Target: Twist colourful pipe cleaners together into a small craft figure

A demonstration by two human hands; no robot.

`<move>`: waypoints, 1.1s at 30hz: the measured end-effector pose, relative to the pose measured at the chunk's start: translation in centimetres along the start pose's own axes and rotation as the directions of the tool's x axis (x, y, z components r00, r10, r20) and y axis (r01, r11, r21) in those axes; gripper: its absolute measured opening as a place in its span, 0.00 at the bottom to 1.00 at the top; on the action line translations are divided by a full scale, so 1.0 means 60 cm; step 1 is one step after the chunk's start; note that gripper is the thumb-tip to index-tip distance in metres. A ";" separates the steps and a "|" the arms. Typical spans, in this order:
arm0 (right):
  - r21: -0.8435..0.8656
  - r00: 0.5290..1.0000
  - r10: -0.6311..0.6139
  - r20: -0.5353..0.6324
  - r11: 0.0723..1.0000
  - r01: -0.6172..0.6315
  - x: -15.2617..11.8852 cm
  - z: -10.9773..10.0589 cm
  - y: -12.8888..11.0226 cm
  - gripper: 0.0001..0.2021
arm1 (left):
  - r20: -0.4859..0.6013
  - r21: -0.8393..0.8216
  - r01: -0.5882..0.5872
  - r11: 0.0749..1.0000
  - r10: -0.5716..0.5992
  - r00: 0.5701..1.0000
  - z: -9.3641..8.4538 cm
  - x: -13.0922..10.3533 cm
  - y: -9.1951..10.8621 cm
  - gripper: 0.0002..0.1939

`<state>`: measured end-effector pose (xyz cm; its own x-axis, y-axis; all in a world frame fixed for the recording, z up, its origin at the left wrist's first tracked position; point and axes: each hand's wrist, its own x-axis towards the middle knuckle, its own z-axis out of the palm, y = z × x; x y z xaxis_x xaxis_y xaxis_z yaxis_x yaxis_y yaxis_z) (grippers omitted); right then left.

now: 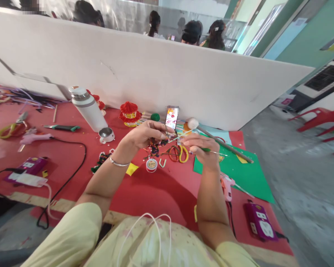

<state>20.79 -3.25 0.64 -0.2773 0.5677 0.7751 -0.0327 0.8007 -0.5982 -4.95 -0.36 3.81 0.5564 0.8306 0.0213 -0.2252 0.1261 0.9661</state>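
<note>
My left hand [147,134] is closed, its fingertips pinching a small dark multicoloured fuzzy piece [155,147] that hangs below them. My right hand [202,147] is closed around a slim crochet hook [206,150] with a green grip and a metal shaft. The hook's working end points toward the piece; the exact contact is too small to make out. A pale thin stick [180,135] shows between the hands. Under them lie scissors [183,154] with yellow and red handles, a thread spool [151,165] and a white U-shaped bit [162,163].
A white thermos [88,109], its cup [106,135] and a red fuzzy ornament [129,113] stand at the back left. A phone [172,118] leans against the white partition [156,74]. Pink glue guns [35,138] and purple power strips [260,220] with cables lie on both sides.
</note>
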 end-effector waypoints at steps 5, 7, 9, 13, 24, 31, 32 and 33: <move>0.204 0.989 0.061 -0.133 0.978 -0.033 -0.006 0.032 0.031 0.10 | 0.048 0.146 -0.100 0.984 0.094 0.994 0.023 0.003 -0.011 0.16; 0.107 0.973 0.047 -0.226 0.994 -0.023 -0.005 0.044 0.039 0.11 | -0.070 0.166 -0.244 0.956 0.258 0.964 0.039 0.009 -0.025 0.13; -0.038 0.970 0.006 -0.241 0.999 -0.016 -0.003 0.049 0.039 0.10 | -0.200 0.248 -0.341 0.907 0.392 0.898 0.053 0.015 -0.040 0.12; -0.360 0.967 -0.136 -0.215 0.931 0.051 -0.005 0.051 0.033 0.09 | -0.424 0.402 -0.380 0.833 0.537 0.729 0.074 0.026 -0.066 0.14; 0.312 0.888 0.260 -0.380 0.939 -0.141 -0.010 0.053 0.076 0.23 | -0.207 -0.067 -0.181 0.981 0.164 0.965 0.068 0.011 -0.048 0.23; 0.223 0.952 0.293 -0.094 0.938 -0.267 -0.017 -0.009 0.056 0.15 | -0.013 0.352 -0.140 0.925 0.154 0.988 0.046 0.006 -0.028 0.16; 0.201 0.952 0.299 -0.066 0.938 -0.281 -0.018 -0.015 0.053 0.14 | 0.002 0.394 -0.144 0.908 0.155 0.988 0.043 0.007 -0.027 0.14; 0.183 0.952 0.304 -0.046 0.939 -0.291 -0.018 -0.019 0.051 0.14 | 0.008 0.429 -0.150 0.891 0.162 0.987 0.040 0.009 -0.026 0.13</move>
<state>22.09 -1.22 -1.80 -0.2297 0.7925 0.5650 -0.1259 0.5514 -0.8247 -2.35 -1.41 2.93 0.5193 0.8354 0.1799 0.0593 -0.2452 0.9677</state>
